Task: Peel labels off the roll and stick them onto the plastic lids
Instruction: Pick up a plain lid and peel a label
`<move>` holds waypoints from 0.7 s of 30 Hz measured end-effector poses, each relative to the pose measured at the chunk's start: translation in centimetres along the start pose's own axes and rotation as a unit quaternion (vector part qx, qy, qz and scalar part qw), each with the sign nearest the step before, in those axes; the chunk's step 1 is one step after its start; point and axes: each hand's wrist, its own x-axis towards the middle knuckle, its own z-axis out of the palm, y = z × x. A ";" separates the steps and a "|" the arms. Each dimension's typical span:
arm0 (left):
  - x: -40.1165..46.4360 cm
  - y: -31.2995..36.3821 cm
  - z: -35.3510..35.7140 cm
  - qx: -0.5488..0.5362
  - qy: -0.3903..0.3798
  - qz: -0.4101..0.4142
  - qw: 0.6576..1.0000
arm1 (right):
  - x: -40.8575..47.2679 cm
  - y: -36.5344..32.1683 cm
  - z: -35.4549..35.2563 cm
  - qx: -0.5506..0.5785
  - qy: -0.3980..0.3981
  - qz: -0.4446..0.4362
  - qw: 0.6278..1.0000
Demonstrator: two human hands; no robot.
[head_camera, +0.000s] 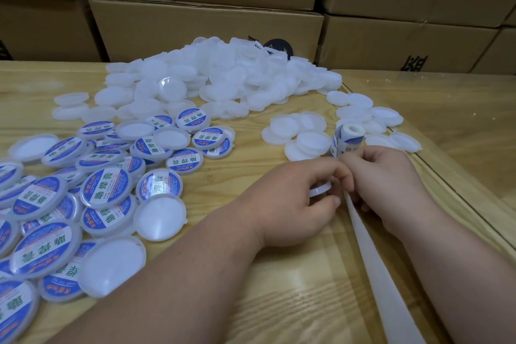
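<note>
My left hand (pixel 296 198) grips a white plastic lid (pixel 320 189) on edge between thumb and fingers. My right hand (pixel 382 179) is curled right beside it, fingertips pinching at the label strip where it meets the lid; the label itself is hidden by my fingers. The label roll (pixel 349 138) stands just beyond my hands, with blue-and-white labels on its strip. An empty white backing strip (pixel 374 262) trails from under my right hand toward me. Labelled lids (pixel 106 187) lie spread at the left. A big heap of blank lids (pixel 223 78) sits farther back.
A few blank lids (pixel 298 131) lie loose near the roll and to its right (pixel 388 120). The wooden table (pixel 279 301) has a seam with a second tabletop (pixel 452 126) at the right. Stacked cardboard boxes (pixel 206 28) wall the far side.
</note>
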 end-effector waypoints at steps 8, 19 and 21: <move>0.1 -0.3 0.2 0.025 0.029 -0.002 0.999 | 0.0 0.1 -0.1 0.012 0.006 -0.001 1.000; 0.7 -1.0 -0.1 -0.057 0.150 -0.116 0.980 | -0.4 0.0 0.6 0.087 -0.057 -0.042 0.994; 0.7 -1.0 -0.2 -0.065 0.152 -0.120 0.979 | -0.6 -0.1 0.8 0.092 -0.075 -0.050 0.992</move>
